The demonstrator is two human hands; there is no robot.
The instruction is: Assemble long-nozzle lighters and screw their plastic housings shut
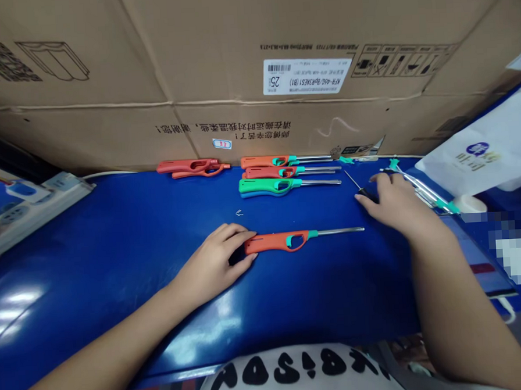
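Holding one orange lighter (pixel 272 242), left hand (pixel 220 254); one screwdriver (pixel 363 191), right hand (pixel 396 204)

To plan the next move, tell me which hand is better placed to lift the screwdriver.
Probably the right hand: it is at the screwdriver's dark handle, while the left hand holds an orange lighter.

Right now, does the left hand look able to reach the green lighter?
Probably yes: nothing stands between the left hand and the green lighter, though that hand would likely need to release the nearest orange lighter first.
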